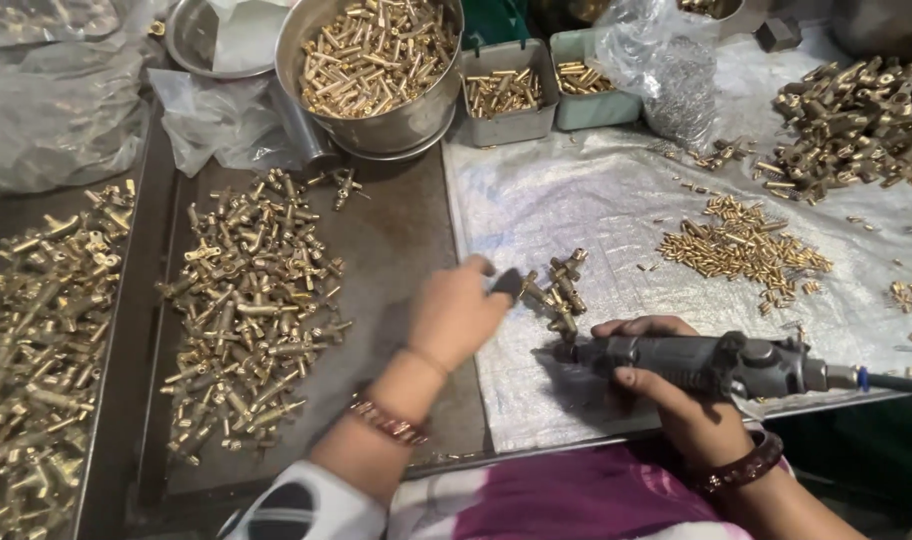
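My right hand [666, 385] grips a grey pneumatic driver tool [721, 362] lying horizontally, its tip pointing left toward a small cluster of brass fittings [561, 285] on the white plastic sheet [586, 200]. My left hand [456, 315] reaches over the sheet's left edge, with the fingertips at that cluster; I cannot tell whether they hold a fitting. Both wrists wear bangles.
A big pile of brass fittings [251, 300] lies on the dark metal tray, another pile [41, 330] at far left. A steel bowl of brass pins [376, 60] and two small grey tubs [506, 95] stand behind. Small brass pins [741, 245] and larger fittings [856, 120] lie at right.
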